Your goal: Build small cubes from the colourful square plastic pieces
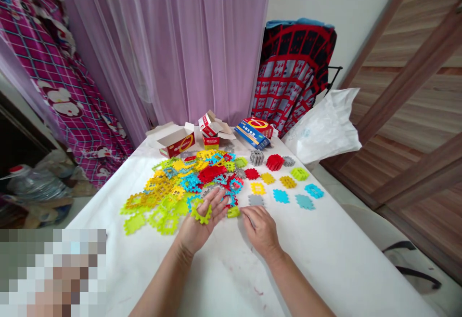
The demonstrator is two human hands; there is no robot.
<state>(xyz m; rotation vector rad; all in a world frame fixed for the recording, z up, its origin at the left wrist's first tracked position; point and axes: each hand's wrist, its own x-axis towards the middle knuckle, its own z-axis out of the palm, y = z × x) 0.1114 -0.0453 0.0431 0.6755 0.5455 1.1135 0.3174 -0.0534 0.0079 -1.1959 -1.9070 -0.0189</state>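
My left hand (203, 221) is turned palm up at the near edge of a heap of toothed plastic building tiles (169, 182). A lime-green frame tile (201, 212) with an open middle lies in it, held at the thumb, while the other fingers stretch out. To its right, my right hand (262, 232) is low over the table with its fingers curled together. Whatever those fingers pinch, if anything, is hidden. Just left of its fingertips lies a small lime-green stack of tiles (233, 212). A grey tile (256, 200) lies just beyond that hand.
Sorted tiles lie right of the heap, including a red stack (275, 162), a grey stack (256, 157) and a blue tile (305, 202). Cardboard boxes (178, 142) and a blue box (252, 136) stand at the back. A white bag (325, 126) sits at the right edge.
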